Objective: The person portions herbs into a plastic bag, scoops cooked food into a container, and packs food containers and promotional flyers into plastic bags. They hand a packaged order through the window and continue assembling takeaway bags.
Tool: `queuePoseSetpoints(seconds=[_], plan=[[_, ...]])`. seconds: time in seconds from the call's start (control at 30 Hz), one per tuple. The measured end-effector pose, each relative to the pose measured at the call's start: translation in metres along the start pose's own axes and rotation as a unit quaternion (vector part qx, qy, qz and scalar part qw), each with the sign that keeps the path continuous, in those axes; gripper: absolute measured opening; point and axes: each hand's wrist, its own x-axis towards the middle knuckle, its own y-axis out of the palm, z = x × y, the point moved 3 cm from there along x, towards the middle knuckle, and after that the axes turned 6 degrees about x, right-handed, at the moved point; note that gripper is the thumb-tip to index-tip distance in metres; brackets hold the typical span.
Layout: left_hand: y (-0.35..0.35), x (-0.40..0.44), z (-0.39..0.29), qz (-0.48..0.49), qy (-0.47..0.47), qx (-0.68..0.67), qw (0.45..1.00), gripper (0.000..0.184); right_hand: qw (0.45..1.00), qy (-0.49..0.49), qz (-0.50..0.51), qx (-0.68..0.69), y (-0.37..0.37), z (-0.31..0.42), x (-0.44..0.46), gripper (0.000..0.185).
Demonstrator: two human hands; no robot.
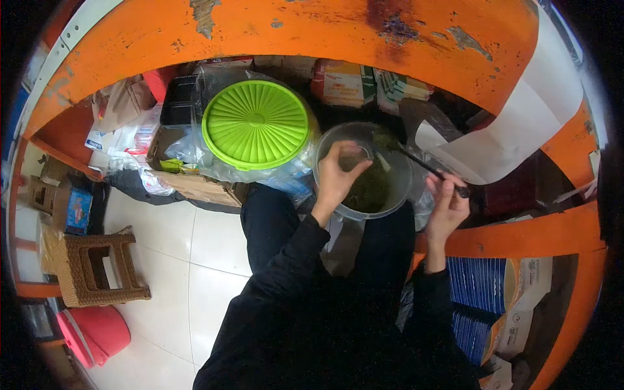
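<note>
The round, translucent plastic tub (404, 185) stands open, dark-green contents (373, 190) remaining; the right hand (446, 207) grasps a green-coated, long black utensil (417, 160), the curled left hand's (337, 179) grip unclear.

Blurred print on orange-white box (343, 88), nothing legible
</note>
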Motion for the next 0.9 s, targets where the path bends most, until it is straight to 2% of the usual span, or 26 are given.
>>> queuePoseSetpoints(seconds=[0.1,0.23,0.37,0.47,0.6,0.67,0.7,0.73,0.77,0.8,0.83,0.87,0.9], plan=[[0.003,0.000,-0.007,-0.025,0.015,0.022,0.999,0.043,0.992,-0.085,0.082,-0.047,0.006,-0.007,-0.010,0.017],[0.003,0.000,-0.005,-0.035,0.028,0.042,0.998,0.045,0.993,-0.094,0.069,-0.032,0.007,-0.005,-0.013,0.018],[0.003,0.000,-0.005,-0.036,0.011,0.009,0.999,0.044,0.999,-0.004,-0.031,0.020,0.001,-0.010,-0.012,0.021],[0.002,-0.001,0.009,-0.062,-0.027,-0.073,0.995,0.043,0.990,0.084,-0.104,0.054,-0.005,-0.022,-0.010,0.027],[0.006,-0.003,0.011,-0.015,-0.014,-0.120,0.993,0.041,0.984,0.167,-0.055,-0.014,-0.020,-0.061,-0.015,0.025],[0.004,0.002,0.005,-0.016,-0.002,-0.101,0.995,0.042,0.986,0.130,0.007,-0.109,-0.024,-0.078,-0.016,0.024],[0.004,0.004,0.002,-0.002,-0.016,-0.142,0.990,0.041,0.981,0.113,0.039,-0.156,-0.026,-0.083,-0.016,0.023],[0.003,0.004,-0.001,0.012,-0.032,-0.181,0.983,0.041,0.971,0.145,0.050,-0.186,-0.031,-0.089,-0.017,0.028],[0.003,0.005,-0.004,0.026,-0.047,-0.220,0.974,0.040,0.948,0.067,0.052,-0.307,-0.028,-0.079,-0.020,0.032],[0.003,0.009,-0.001,0.000,-0.035,-0.271,0.962,0.041,0.905,-0.015,0.053,-0.421,-0.024,-0.067,-0.023,0.036],[0.007,0.009,0.001,0.016,-0.024,-0.259,0.965,0.041,0.843,-0.099,0.050,-0.526,-0.016,-0.056,-0.024,0.040],[0.008,0.005,-0.004,0.032,-0.014,-0.247,0.968,0.041,0.853,-0.143,0.019,-0.502,-0.008,-0.044,-0.025,0.047],[0.010,0.001,-0.008,0.050,-0.007,-0.235,0.971,0.042,0.866,-0.152,0.066,-0.473,0.006,-0.031,-0.023,0.047]])
